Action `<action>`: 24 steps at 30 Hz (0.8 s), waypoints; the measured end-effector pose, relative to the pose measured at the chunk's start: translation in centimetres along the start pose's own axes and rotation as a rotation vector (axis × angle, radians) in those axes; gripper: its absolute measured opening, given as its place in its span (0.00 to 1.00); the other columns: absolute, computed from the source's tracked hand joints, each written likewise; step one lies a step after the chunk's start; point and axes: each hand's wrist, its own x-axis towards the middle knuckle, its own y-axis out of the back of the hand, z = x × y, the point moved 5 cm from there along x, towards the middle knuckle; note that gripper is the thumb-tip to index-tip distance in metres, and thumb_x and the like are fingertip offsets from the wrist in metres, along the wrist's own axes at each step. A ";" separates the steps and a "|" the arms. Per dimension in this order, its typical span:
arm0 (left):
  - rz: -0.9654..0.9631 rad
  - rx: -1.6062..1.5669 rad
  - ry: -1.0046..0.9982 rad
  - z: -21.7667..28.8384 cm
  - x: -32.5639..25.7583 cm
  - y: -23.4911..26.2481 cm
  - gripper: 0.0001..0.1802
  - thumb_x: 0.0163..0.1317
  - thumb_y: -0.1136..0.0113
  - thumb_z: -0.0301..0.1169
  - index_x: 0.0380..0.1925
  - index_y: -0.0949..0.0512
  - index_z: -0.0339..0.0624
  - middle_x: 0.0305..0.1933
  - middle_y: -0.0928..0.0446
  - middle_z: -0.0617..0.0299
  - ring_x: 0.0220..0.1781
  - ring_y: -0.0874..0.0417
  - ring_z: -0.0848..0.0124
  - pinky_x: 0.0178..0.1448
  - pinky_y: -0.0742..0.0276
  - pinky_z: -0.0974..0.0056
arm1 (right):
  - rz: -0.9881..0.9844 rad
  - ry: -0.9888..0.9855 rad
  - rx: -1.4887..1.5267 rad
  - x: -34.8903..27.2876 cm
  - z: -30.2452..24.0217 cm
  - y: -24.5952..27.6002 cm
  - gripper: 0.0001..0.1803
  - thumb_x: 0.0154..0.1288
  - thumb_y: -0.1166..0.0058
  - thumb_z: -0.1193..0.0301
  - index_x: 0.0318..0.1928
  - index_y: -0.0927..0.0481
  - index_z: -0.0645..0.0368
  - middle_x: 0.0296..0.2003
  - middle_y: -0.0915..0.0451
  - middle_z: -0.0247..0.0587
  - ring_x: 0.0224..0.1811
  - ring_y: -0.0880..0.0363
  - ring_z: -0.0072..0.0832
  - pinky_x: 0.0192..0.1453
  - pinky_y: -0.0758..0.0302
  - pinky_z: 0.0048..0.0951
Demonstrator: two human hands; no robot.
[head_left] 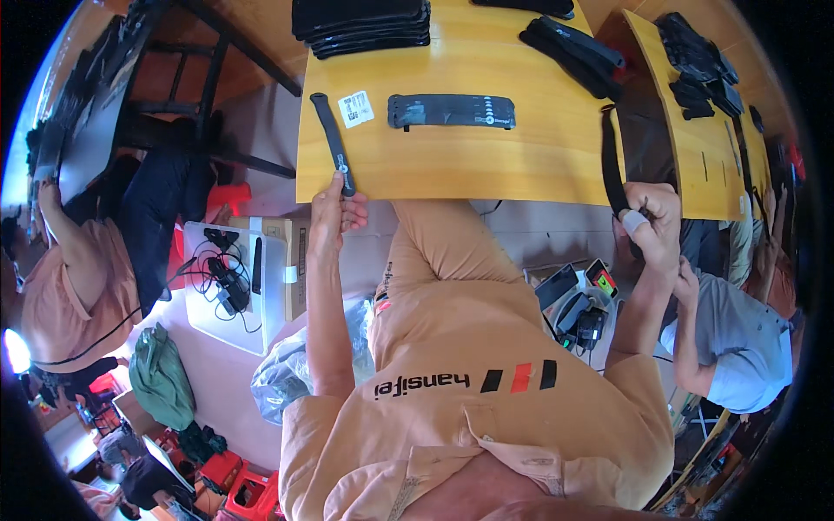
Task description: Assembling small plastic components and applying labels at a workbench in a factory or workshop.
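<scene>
Yellow wood covered the bench (486,165), and behind it the room was crowded with other people, furniture and boxes on the floor. At the near edge of the bench was the left hand (337,208), and its grip pinched the lower end of the left strap (329,135), a black band which lay slanting on the wood. Beside this strap was a white label (355,108). On the other side, the right hand (651,217) was closed, with its fingers curled and pressed together on the lower end of the right strap (611,156). This black strap ran along the right edge of the bench, and a pale wrapping (634,223) was seen on one finger.

Between the two straps, well apart from both hands, a flat black bundle (452,111) was lying crosswise. Farther back stood a black stack (360,30) on the left, and a dark pile (573,56) was lying on the right. Below the bench, to the left, a clear plastic box (252,330) contained black cables (228,282). At the right side, a co-worker in a grey-blue shirt (730,330) was near the right arm.
</scene>
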 end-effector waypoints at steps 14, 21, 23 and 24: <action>-0.124 0.164 -0.171 3.1 -6.7 -3.6 0.28 0.63 0.57 0.52 0.24 0.24 0.35 0.13 0.30 0.65 0.14 0.30 0.79 0.17 0.38 0.74 | -0.113 0.325 -0.729 1.3 -3.0 -5.8 0.10 0.39 0.44 0.71 0.23 0.32 0.55 0.22 0.34 0.36 0.20 0.28 0.33 0.21 0.30 0.31; -0.553 -0.288 -0.193 4.3 -8.1 -12.7 0.16 0.63 0.51 0.41 0.30 0.23 0.39 0.16 0.30 0.68 0.15 0.35 0.84 0.17 0.44 0.80 | -0.289 0.648 -0.879 0.9 -2.7 -11.6 0.10 0.43 0.42 0.69 0.24 0.31 0.54 0.22 0.35 0.33 0.20 0.27 0.27 0.21 0.29 0.27; -0.445 -0.365 -0.189 4.0 -7.6 -13.3 0.12 0.60 0.46 0.38 0.31 0.23 0.39 0.17 0.30 0.68 0.15 0.36 0.85 0.17 0.44 0.80 | -0.262 0.568 -0.732 1.0 -1.8 -11.4 0.10 0.45 0.42 0.69 0.26 0.30 0.55 0.22 0.34 0.33 0.20 0.28 0.24 0.20 0.31 0.26; -0.392 -0.405 -0.232 3.7 -7.2 -13.2 0.11 0.60 0.45 0.37 0.31 0.23 0.39 0.18 0.29 0.69 0.15 0.35 0.85 0.17 0.43 0.80 | -0.228 0.487 -0.583 1.1 -1.2 -11.2 0.10 0.47 0.42 0.69 0.28 0.29 0.57 0.22 0.32 0.32 0.19 0.29 0.22 0.19 0.32 0.24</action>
